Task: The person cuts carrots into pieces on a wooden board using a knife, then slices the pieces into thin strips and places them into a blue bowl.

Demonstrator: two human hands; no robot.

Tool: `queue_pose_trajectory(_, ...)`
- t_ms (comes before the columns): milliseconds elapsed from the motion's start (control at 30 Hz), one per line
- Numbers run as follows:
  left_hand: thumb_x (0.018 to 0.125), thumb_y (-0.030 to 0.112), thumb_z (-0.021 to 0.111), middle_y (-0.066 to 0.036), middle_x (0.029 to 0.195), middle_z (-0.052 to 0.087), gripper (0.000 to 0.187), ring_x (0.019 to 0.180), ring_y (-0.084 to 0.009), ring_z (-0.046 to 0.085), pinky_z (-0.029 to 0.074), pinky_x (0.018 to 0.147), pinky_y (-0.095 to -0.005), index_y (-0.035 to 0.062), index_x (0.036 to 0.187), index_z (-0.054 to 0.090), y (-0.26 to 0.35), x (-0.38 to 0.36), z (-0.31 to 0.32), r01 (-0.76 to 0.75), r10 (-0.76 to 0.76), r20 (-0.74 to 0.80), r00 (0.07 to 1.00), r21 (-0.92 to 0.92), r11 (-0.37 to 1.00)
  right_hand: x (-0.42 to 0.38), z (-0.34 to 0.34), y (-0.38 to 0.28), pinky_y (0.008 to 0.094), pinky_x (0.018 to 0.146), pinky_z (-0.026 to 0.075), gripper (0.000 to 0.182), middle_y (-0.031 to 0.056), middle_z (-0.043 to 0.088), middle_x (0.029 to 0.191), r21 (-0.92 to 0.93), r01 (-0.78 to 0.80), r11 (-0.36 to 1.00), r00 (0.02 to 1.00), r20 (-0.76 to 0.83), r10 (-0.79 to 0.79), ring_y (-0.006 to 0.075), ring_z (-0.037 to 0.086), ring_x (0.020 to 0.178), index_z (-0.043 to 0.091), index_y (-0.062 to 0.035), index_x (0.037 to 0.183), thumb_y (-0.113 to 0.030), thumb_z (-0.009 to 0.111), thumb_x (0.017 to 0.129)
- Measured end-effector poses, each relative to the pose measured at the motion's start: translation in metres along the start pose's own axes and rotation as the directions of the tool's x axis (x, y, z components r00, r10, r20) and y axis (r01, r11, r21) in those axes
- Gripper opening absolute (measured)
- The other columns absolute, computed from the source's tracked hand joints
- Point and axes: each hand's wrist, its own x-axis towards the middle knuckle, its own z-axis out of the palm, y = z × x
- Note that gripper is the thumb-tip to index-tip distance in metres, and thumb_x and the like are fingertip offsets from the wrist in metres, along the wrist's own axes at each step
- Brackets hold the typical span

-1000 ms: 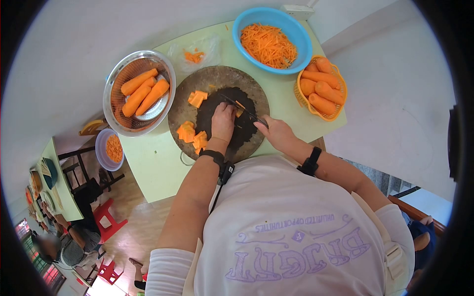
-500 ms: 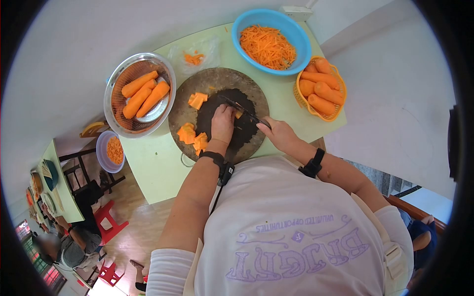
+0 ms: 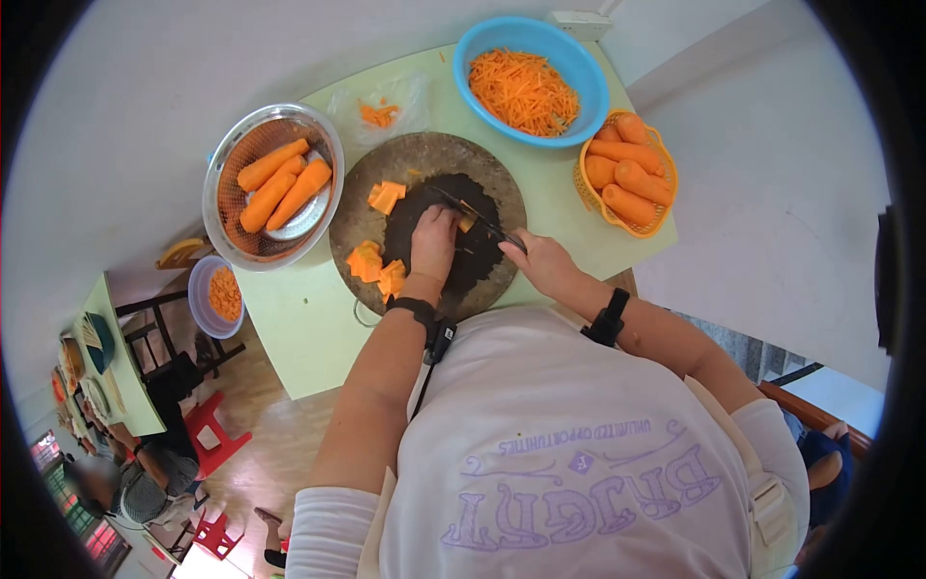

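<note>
My right hand (image 3: pixel 542 264) is wrapped round the handle of a kitchen knife (image 3: pixel 490 228), whose dark blade slants up and left over a round wooden chopping board (image 3: pixel 506 183). My left hand (image 3: pixel 434 243) has its fingers curled down against the near side of the blade, on a carrot piece mostly hidden by the fingers. Just past the blade shows a bit of cut carrot (image 3: pixel 467 224). Sliced carrot lies in small piles on the board: one pile (image 3: pixel 387 197) at the upper left, another (image 3: pixel 365 261) at the left, a third (image 3: pixel 392 278) beside my left wrist.
A metal colander (image 3: pixel 214 183) with whole carrots stands left, a blue basin (image 3: pixel 590 82) of carrot shreds at the back, a yellow basket (image 3: pixel 666 217) of carrots right. A plastic bag (image 3: pixel 413 96) holds carrot bits. Lower left are a purple bowl (image 3: pixel 199 307), red stools (image 3: pixel 214 439) and another person (image 3: pixel 159 473).
The knife and my right hand have shifted very slightly; my left hand has edged a little to the left. Everything else looks the same.
</note>
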Motion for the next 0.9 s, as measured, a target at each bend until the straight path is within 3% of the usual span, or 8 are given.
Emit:
queue_pose_trajectory(133,0.082,0.006,0.065,-0.012,0.089,0.061,0.006,0.086,-0.0321,0.062,0.052,0.075,-0.0394,0.0034,0.087,0.065,-0.003,0.000,0.003,-0.039,0.038,-0.026,0.999,-0.006,0.999,0.001,-0.007,-0.002,0.0474,0.072,0.049,0.044,0.0221,0.066,0.084,0.048,-0.026,0.998,0.998,0.051,0.023,0.0408,0.064,0.082,0.059,-0.0035,0.108,-0.045,0.048,0.098)
queue_pose_trajectory(467,0.082,0.006,0.065,-0.012,0.087,0.058,0.005,0.084,-0.0332,0.061,0.051,0.073,-0.0403,0.0031,0.087,0.065,0.001,-0.002,0.001,0.009,-0.009,-0.008,1.000,0.036,0.999,-0.007,-0.004,-0.002,0.0464,0.072,0.050,0.043,0.0190,0.067,0.085,0.052,0.046,0.998,0.999,-0.006,-0.046,0.0391,0.065,0.083,0.059,-0.0050,0.110,-0.045,0.049,0.097)
queue_pose_trajectory(733,0.082,0.005,0.065,-0.013,0.087,0.058,0.005,0.084,-0.0336,0.060,0.051,0.073,-0.0407,0.0030,0.087,0.065,0.001,-0.003,0.001,0.012,-0.011,-0.019,1.000,0.023,1.000,-0.005,0.006,-0.004,0.0474,0.071,0.050,0.045,0.0187,0.068,0.084,-0.049,0.001,0.999,0.999,-0.047,-0.003,0.0391,0.065,0.082,0.059,-0.0062,0.110,-0.048,0.048,0.097)
queue_pose_trajectory(900,0.081,0.004,0.065,-0.013,0.089,0.060,0.006,0.086,-0.0332,0.061,0.051,0.074,-0.0403,0.0032,0.087,0.065,-0.002,-0.003,0.000,-0.010,0.010,-0.008,1.000,-0.005,1.000,0.000,0.002,0.002,0.0476,0.072,0.049,0.047,0.0200,0.067,0.085,0.031,-0.046,0.998,0.999,0.025,0.045,0.0404,0.064,0.083,0.058,-0.0044,0.109,-0.048,0.047,0.097)
